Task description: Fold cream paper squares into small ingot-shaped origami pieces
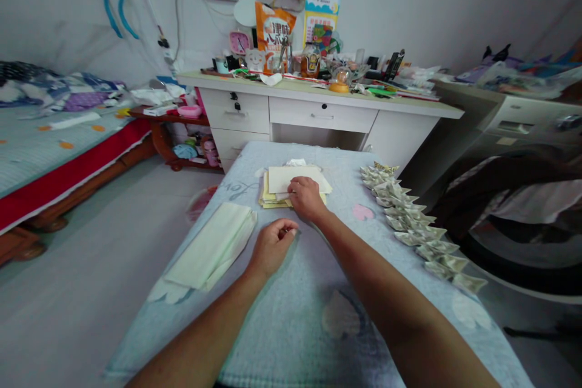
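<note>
My right hand [307, 197] reaches over a stack of cream and yellowish paper sheets [284, 177] on the cloth-covered table. Its fingers are bent and closed at the front edge of the top sheet. My left hand [273, 247] hovers or rests just in front of the stack, fingers curled towards the thumb, with nothing visible in it. Left of it lies a larger folded bundle of pale paper [213, 245]. Along the right side of the table runs a row of several small pointed folded-paper pieces [409, 218].
A white desk [236, 112] stands beyond the table, crowded with an orange snack bag [274, 36], a jar [310, 60] and small items. To the right is a washing machine [522, 127] with dark cloth at its door. A bed [68, 133] is on the left.
</note>
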The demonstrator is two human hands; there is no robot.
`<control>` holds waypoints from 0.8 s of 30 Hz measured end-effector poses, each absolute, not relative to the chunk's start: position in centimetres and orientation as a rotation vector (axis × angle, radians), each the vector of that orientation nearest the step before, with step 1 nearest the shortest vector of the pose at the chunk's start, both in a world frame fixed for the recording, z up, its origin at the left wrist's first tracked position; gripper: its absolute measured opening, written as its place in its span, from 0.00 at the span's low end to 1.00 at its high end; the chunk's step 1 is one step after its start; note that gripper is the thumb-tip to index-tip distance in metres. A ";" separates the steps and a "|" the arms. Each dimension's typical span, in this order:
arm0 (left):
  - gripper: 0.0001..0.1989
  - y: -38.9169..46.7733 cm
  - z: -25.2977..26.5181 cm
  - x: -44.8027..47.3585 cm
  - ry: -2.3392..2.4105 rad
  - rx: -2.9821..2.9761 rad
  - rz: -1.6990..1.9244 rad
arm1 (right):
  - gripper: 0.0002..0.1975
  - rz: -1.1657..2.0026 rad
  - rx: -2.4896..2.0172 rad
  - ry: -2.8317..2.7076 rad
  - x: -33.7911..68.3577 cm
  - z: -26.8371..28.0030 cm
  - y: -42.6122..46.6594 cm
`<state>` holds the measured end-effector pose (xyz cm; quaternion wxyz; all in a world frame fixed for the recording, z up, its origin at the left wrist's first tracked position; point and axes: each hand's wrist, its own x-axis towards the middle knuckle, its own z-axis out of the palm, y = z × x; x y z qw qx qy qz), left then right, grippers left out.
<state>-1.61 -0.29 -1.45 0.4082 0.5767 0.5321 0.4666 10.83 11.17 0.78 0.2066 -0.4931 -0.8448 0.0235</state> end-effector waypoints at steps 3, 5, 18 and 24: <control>0.10 -0.3 -1.7 -1.6 1.325 1.452 1.202 | 0.10 -0.008 -1.297 -2.399 10.3 0.9 10.5; 0.10 -0.2 -1.9 -1.8 1.327 1.447 1.232 | 0.10 -0.068 -1.292 -2.425 10.0 0.9 10.2; 0.11 0.8 -2.4 -2.4 1.324 1.248 1.342 | 0.11 -0.224 -1.269 -2.497 9.1 0.1 10.2; 0.10 0.8 -2.1 -2.3 1.332 1.223 1.365 | 0.13 -0.097 -1.334 -2.420 8.8 0.2 10.6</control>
